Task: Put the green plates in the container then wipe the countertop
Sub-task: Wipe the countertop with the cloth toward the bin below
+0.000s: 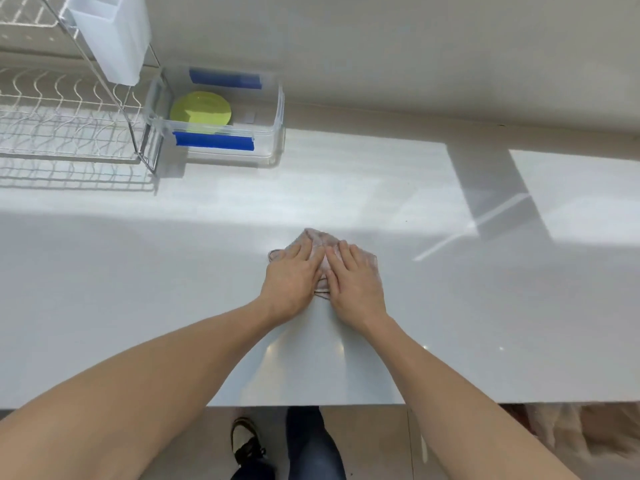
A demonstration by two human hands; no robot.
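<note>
A green plate (201,110) lies inside the clear plastic container (277,116) with blue clips at the back left of the white countertop (138,289). A pale pinkish cloth (320,241) lies flat on the countertop in the middle. My left hand (291,280) and my right hand (353,282) press down on the cloth side by side, fingers straight and pointing away from me. Most of the cloth is hidden under both hands.
A wire dish rack (62,129) stands at the far left, with a white plastic holder (110,36) hung on its frame. The wall runs behind the counter. The counter's front edge is near me, with the floor and my feet below it.
</note>
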